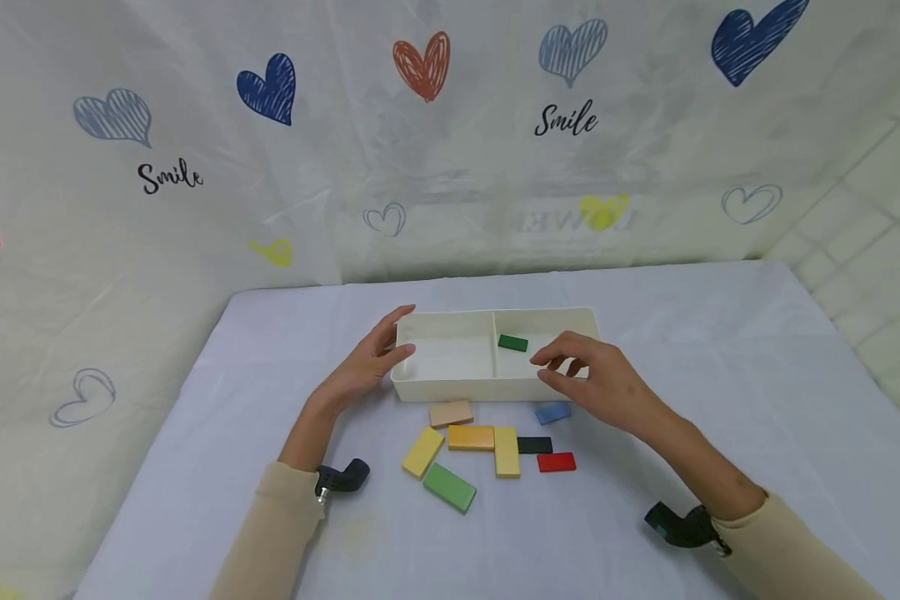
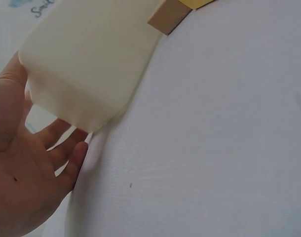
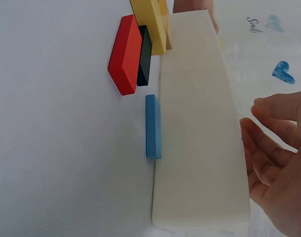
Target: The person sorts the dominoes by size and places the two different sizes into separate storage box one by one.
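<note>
Tray, white w/ 2 compartments, sits on the cloth just beyond the loose blocks; looks like thin stiff plastic, so prob. light, a bit slick & apt to slide if bumped. Best hold is prob. an end wall, thumb over rim & fingers outside, abt how L hand has it: thumb at L rim, other fingers round the end, light grip by the look of it. R hand is over the R compartment, thumb & index a small gap apart, nothing visible btwn them. Dark green block is in that compartment near the divider. Near side of tray: tan block, orange block, L yellow block, middle yellow block, light green block, black block, red block & blue block. All look like hard painted wood: light, rigid, unlikely to break, smooth faces maybe slippy, so pinch across the narrow sides w/ fingertips. Blue is close by the tray's front wall, can't tell if touching, so its short ends are prob. the easier hold; black's L end is up by middle yellow & red is just beside it, so prob. pinch black nr its R end
</note>
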A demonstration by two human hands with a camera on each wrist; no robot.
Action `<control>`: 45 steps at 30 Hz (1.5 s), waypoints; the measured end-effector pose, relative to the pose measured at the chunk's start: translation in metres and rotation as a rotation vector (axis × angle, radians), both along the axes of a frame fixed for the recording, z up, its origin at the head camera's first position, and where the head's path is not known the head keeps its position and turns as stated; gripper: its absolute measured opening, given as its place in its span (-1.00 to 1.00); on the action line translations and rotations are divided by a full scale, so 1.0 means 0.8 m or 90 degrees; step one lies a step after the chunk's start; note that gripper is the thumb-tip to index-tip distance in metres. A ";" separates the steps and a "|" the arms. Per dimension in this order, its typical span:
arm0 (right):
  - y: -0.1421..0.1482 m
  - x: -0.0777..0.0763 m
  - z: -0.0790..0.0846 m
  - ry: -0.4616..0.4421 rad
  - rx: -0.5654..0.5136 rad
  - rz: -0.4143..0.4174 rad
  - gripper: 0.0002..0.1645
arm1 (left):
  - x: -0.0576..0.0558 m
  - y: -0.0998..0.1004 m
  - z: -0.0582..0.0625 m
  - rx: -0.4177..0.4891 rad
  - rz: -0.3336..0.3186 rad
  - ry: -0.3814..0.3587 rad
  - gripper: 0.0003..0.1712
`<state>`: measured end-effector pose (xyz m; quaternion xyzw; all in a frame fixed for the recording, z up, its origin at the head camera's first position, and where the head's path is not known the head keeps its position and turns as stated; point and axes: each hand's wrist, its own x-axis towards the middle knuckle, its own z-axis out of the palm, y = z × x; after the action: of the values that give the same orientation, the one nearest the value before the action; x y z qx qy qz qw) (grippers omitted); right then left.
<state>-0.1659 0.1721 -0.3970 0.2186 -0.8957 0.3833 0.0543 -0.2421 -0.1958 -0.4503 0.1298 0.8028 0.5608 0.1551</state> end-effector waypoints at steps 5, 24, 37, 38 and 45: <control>0.001 0.003 0.001 0.027 -0.002 -0.020 -0.77 | 0.000 0.000 -0.001 -0.002 0.001 0.004 -0.26; 0.012 0.011 0.002 0.045 0.006 -0.019 -0.74 | 0.000 0.000 -0.001 0.005 -0.009 -0.001 -0.24; 0.011 0.012 -0.002 -0.004 0.020 -0.010 -0.77 | 0.001 -0.003 -0.002 -0.015 0.009 -0.005 -0.25; 0.011 0.013 -0.002 -0.005 0.021 -0.009 -0.78 | 0.002 -0.003 -0.003 -0.015 0.011 -0.006 -0.25; 0.013 0.017 0.001 -0.010 0.035 -0.012 -0.82 | 0.000 0.000 -0.002 -0.007 0.003 -0.002 -0.25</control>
<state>-0.1520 0.1823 -0.3964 0.2084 -0.9084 0.3597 0.0453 -0.2424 -0.1957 -0.4517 0.1266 0.8058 0.5571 0.1558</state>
